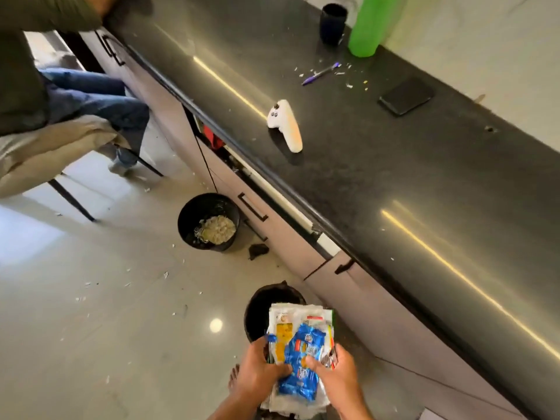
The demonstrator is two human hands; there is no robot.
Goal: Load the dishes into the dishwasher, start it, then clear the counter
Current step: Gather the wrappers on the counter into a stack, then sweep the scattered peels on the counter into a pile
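Note:
My left hand (257,369) and my right hand (336,371) both grip a bundle of wrappers (298,353), a blue snack packet on top of white packaging. I hold the bundle low over the floor, just in front of a black bin (260,307) that stands beside the cabinets. The dark counter (378,177) runs along the right. On it lie a white game controller (286,125), a purple pen (321,73), a black phone (406,95), a dark mug (333,24) and a green bottle (371,25), with small scraps scattered around the pen.
A second black bin (209,221) with pale food waste stands on the floor further along the cabinets. A person sits on a chair (54,153) at the left. Crumbs and scraps litter the tiled floor (91,298). A drawer under the counter (272,189) is slightly ajar.

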